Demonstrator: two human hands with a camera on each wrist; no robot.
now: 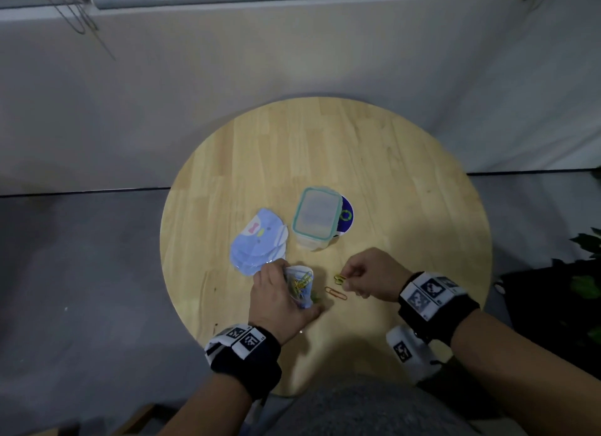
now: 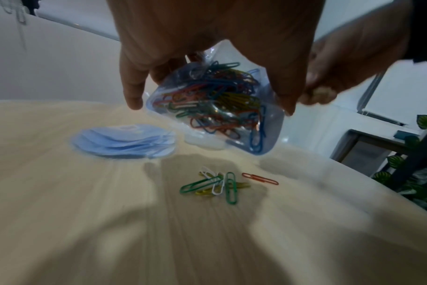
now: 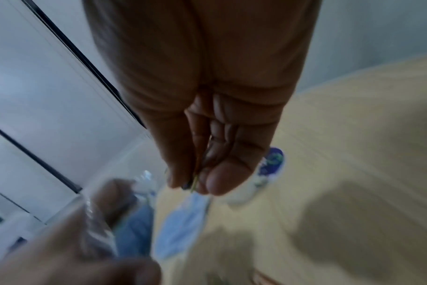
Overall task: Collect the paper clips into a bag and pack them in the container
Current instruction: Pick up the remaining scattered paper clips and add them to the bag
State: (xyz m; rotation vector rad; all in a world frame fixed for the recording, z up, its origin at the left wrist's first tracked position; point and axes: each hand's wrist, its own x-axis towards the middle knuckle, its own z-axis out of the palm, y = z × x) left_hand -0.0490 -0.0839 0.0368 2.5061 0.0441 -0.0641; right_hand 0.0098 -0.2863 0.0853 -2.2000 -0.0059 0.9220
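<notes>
Our left hand (image 1: 280, 300) grips the clear bag (image 2: 215, 108) of clips at lower centre; our right hand (image 1: 370, 278) pinches yellow paper clips (image 1: 339, 279) above an orange clip (image 1: 336, 294).

Red, blue, green, yellow paper clips (image 2: 212, 100) in clear bag (image 2: 268, 135); teal-rimmed container (image 1: 315, 219); pale-blue penguin-print bags (image 1: 258, 240)

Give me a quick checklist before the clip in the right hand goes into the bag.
1. Right hand pinches a yellow clip: ok.
2. Left hand holds the bag off the table: ok.
3. Bag mouth open toward the clip: cannot tell.
4. Table cleared of clips: not ok; orange clip and a small pile remain.
5. Container open for packing: not ok, lid on.
</notes>
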